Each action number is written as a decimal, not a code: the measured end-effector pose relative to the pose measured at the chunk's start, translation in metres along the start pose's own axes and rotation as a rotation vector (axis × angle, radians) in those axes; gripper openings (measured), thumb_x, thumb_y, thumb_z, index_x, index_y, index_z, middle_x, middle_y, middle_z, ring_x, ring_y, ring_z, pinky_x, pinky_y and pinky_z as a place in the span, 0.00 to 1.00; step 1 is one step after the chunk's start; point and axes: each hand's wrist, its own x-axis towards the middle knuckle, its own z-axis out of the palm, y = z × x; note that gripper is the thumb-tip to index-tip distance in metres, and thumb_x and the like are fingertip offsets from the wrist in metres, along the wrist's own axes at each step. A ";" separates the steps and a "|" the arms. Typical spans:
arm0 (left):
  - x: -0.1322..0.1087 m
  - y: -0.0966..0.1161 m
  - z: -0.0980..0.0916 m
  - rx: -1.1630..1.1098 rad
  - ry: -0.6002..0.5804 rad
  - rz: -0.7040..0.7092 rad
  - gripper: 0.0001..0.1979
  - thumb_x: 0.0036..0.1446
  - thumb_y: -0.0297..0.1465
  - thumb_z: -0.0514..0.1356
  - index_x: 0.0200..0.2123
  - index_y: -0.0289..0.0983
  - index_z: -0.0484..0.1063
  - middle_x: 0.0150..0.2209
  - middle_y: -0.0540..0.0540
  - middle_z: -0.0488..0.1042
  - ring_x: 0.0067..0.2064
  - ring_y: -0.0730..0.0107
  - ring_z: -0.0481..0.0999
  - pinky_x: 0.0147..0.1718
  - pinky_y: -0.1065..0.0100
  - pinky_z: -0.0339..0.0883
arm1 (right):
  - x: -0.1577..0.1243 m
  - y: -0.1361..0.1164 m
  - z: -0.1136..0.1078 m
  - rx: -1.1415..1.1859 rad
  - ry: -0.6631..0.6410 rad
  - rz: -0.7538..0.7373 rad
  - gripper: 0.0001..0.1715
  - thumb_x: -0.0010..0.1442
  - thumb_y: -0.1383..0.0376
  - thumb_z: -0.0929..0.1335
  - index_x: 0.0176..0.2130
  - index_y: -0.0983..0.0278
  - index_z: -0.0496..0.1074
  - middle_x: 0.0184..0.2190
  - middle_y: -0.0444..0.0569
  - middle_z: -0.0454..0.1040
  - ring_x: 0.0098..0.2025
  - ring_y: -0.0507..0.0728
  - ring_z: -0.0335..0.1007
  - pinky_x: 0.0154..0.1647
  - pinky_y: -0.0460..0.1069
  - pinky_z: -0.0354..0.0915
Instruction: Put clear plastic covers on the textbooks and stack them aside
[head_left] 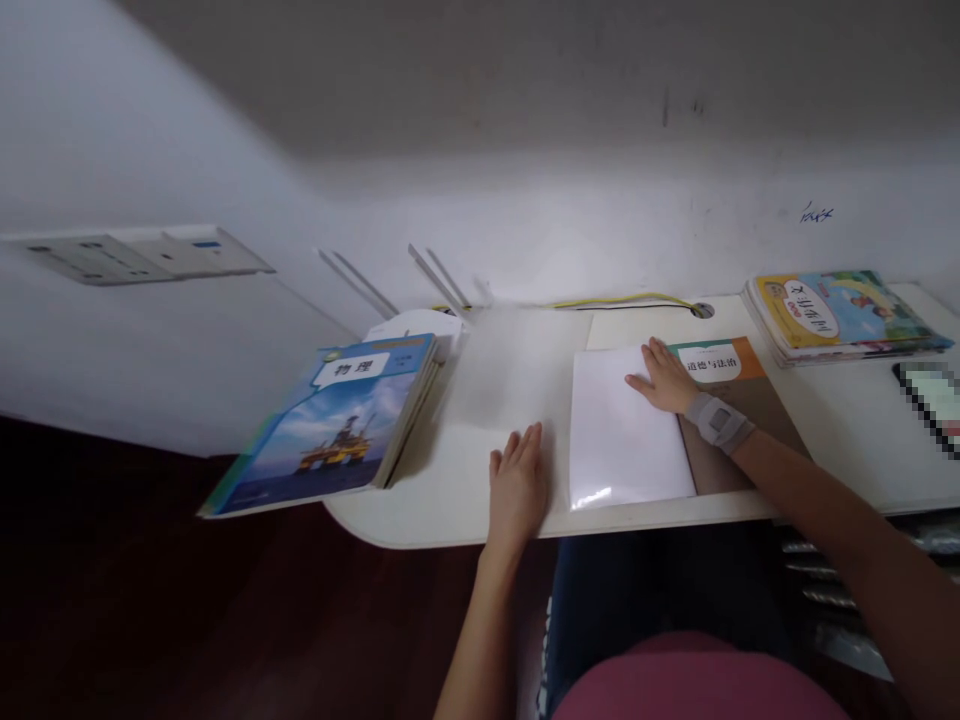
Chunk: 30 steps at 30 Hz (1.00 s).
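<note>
The fingers of the left hand [517,490] lie flat and slightly spread, palm down on the desk near its front edge, and hold nothing. The right hand [664,378] is also open and palm down, its fingers [651,358] splayed on a glossy white sheet [622,425] without gripping it. A grey wrist brace [718,421] wraps the right wrist. The sheet lies just beside the left hand and overlaps a textbook [712,362] titled 道德与法治, whose cover shows green, orange and brown.

The white desk [457,490] has a rounded corner and runs along the wall. To the left, a thick physics textbook [322,425] marked 物理, with an offshore oil rig on its cover, lies askew and juts past the desk edge. Behind it sits a white paper item [412,330]. At the far right are a stack of colourful books [844,315] and a phone [926,400] with a pixelated screen. A yellow cable [622,300] and a black cable run to a grommet [703,310] in the desk.

Above, the white wall [525,210] bears scuffs and a blue scribble [816,212], and a pale wall panel [142,255] is fixed at the left. Below the desk, a dark reddish floor [112,570] shows, with the person's dark trousers [660,590] and pink top [697,680] at the bottom of the view.
</note>
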 end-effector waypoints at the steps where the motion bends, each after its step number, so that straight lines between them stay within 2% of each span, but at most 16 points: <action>1: 0.000 0.000 0.000 0.003 -0.004 -0.005 0.27 0.57 0.21 0.43 0.61 0.35 0.57 0.59 0.39 0.64 0.63 0.53 0.56 0.59 0.44 0.49 | 0.002 -0.002 0.000 -0.018 -0.009 -0.002 0.52 0.59 0.39 0.51 0.64 0.77 0.47 0.66 0.65 0.40 0.68 0.66 0.32 0.65 0.59 0.40; 8: -0.001 -0.002 0.001 -0.029 0.019 -0.018 0.27 0.57 0.22 0.45 0.61 0.36 0.58 0.58 0.40 0.65 0.63 0.54 0.56 0.59 0.44 0.50 | 0.000 -0.008 0.003 -0.109 -0.036 -0.029 0.55 0.58 0.38 0.50 0.63 0.81 0.48 0.66 0.67 0.41 0.68 0.66 0.33 0.65 0.58 0.39; 14: 0.001 -0.002 0.001 -0.066 0.032 -0.041 0.25 0.59 0.24 0.43 0.59 0.33 0.59 0.57 0.38 0.67 0.63 0.55 0.57 0.59 0.47 0.50 | -0.001 -0.009 0.001 -0.099 -0.024 -0.023 0.52 0.58 0.38 0.51 0.63 0.76 0.51 0.66 0.65 0.43 0.68 0.66 0.34 0.64 0.60 0.41; 18: 0.001 -0.001 -0.001 -0.071 0.011 -0.045 0.24 0.60 0.26 0.42 0.59 0.29 0.59 0.57 0.36 0.66 0.63 0.55 0.57 0.60 0.49 0.49 | -0.044 -0.016 0.001 -0.054 -0.024 -0.084 0.51 0.58 0.39 0.52 0.63 0.74 0.51 0.66 0.64 0.42 0.67 0.68 0.33 0.64 0.60 0.44; 23: 0.000 0.000 -0.001 -0.096 0.033 -0.042 0.24 0.60 0.26 0.43 0.59 0.33 0.60 0.57 0.38 0.67 0.62 0.56 0.58 0.60 0.47 0.49 | -0.108 -0.032 0.005 -0.071 0.005 -0.155 0.50 0.58 0.39 0.53 0.64 0.73 0.50 0.66 0.63 0.42 0.68 0.66 0.31 0.64 0.60 0.44; 26: 0.001 -0.001 0.000 -0.102 0.033 -0.040 0.23 0.60 0.27 0.44 0.59 0.33 0.60 0.57 0.38 0.66 0.63 0.56 0.58 0.60 0.47 0.49 | -0.118 -0.039 0.005 -0.106 -0.001 -0.171 0.52 0.58 0.39 0.54 0.64 0.76 0.49 0.66 0.66 0.41 0.68 0.67 0.31 0.65 0.60 0.43; 30: 0.002 -0.002 0.000 -0.136 0.045 -0.039 0.23 0.60 0.26 0.44 0.58 0.34 0.61 0.57 0.39 0.67 0.63 0.56 0.58 0.59 0.46 0.49 | -0.114 -0.041 0.006 -0.178 -0.014 -0.217 0.55 0.57 0.37 0.53 0.63 0.78 0.50 0.65 0.68 0.43 0.67 0.67 0.33 0.65 0.60 0.39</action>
